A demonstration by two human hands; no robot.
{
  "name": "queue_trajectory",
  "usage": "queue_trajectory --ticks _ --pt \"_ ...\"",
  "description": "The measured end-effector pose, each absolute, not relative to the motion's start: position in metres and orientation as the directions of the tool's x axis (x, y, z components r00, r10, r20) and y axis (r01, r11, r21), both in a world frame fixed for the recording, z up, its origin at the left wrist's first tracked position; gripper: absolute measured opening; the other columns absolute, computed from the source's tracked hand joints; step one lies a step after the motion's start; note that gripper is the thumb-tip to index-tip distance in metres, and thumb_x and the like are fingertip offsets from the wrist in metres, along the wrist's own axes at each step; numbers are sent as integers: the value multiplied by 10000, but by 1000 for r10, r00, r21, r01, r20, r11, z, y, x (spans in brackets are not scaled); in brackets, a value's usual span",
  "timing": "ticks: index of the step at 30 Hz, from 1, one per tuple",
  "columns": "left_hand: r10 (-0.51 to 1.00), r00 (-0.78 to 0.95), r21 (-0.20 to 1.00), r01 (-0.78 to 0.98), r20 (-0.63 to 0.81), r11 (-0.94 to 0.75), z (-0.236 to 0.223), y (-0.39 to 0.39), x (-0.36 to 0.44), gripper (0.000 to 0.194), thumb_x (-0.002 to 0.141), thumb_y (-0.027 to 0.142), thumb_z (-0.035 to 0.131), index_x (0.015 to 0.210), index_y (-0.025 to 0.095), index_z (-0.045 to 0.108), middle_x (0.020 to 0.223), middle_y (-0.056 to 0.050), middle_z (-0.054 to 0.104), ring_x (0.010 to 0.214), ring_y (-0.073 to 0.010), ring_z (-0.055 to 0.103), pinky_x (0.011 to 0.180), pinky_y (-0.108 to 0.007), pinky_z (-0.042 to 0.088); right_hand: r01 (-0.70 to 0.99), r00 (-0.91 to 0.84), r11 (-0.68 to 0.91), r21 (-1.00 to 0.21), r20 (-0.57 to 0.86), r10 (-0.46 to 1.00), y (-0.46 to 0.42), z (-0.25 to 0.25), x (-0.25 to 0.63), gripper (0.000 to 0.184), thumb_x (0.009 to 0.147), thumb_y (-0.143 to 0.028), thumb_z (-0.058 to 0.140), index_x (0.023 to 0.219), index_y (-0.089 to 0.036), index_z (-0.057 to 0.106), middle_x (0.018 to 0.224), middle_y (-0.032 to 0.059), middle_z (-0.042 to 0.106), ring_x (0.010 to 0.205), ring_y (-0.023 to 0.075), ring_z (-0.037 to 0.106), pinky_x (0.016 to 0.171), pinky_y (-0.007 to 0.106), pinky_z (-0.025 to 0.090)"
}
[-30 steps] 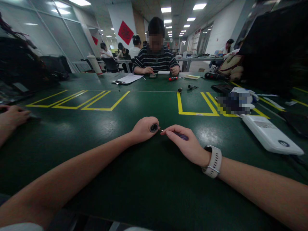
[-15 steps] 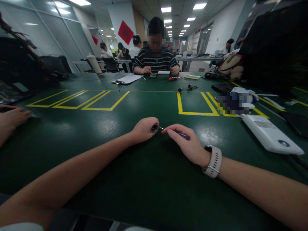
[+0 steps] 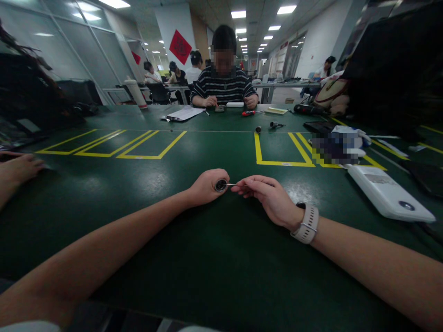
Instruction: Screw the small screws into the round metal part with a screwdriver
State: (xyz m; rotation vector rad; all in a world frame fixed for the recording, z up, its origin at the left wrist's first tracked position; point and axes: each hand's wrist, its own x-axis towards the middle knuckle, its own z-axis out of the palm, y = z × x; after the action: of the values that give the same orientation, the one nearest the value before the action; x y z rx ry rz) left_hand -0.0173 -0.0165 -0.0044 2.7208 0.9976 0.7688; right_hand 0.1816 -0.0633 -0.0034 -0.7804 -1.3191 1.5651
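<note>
My left hand [image 3: 207,186] is closed around a small round metal part [image 3: 220,186], its dark hollow end turned toward me. In my right hand [image 3: 265,191] is a screwdriver [image 3: 232,185], its thin metal shaft pointing left and its tip at the rim or mouth of the metal part. Most of the screwdriver's handle is hidden behind my fingers. Both hands are close to the green table [image 3: 194,258]. A pale watch strap [image 3: 306,223] circles my right wrist.
Yellow tape outlines [image 3: 284,163] mark the table. Two small metal parts [image 3: 274,125] lie beyond my hands. A white device [image 3: 389,193] lies on the right. Opposite sits a person [image 3: 224,87] near a red screwdriver [image 3: 248,113] and a clipboard [image 3: 183,113]. Another person's hand [image 3: 20,173] is at far left.
My right hand has rolled round the screwdriver, so its purple handle, visible before, is now mostly covered. My left hand stays in place with the metal part.
</note>
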Motion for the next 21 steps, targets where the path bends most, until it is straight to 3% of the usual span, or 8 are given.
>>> queue_trajectory --ticks 3,8,11,16,21 --pt "644 638 278 585 423 -762 -5 -16 -17 70 755 157 507 688 162 488 645 14 507 581 -104 486 553 -221 383 -179 -341 104 -978 161 926 -67 -2 182 188 846 -299 525 838 -199 684 898 39 694 848 167 605 754 331 434" --pt "666 625 188 656 407 -731 -4 -17 -15 52 733 123 513 695 158 508 657 3 523 603 -120 501 571 -236 386 73 -387 318 -945 267 883 -72 1 182 172 843 -285 540 882 -211 690 902 29 677 871 169 598 780 330 435" --pt "647 656 159 644 388 -749 -3 -18 -15 43 729 121 514 704 156 521 670 -3 535 620 -126 511 595 -247 396 19 -406 261 -965 231 884 -69 -2 182 170 832 -294 552 883 -206 689 908 34 679 839 164 591 742 319 438" --pt "611 688 218 576 392 -788 -3 -18 -17 74 755 143 500 685 160 514 652 2 529 604 -115 501 593 -239 399 -188 -412 -1 -982 78 908 -64 -2 182 171 815 -277 551 795 -174 685 862 51 692 763 147 583 704 305 424" --pt "622 656 286 555 428 -781 -3 -18 -17 96 759 152 503 665 164 489 633 14 505 577 -103 483 559 -223 387 -204 -409 2 -979 87 908 -66 0 182 152 812 -276 555 794 -180 672 862 41 689 763 139 578 703 297 414"
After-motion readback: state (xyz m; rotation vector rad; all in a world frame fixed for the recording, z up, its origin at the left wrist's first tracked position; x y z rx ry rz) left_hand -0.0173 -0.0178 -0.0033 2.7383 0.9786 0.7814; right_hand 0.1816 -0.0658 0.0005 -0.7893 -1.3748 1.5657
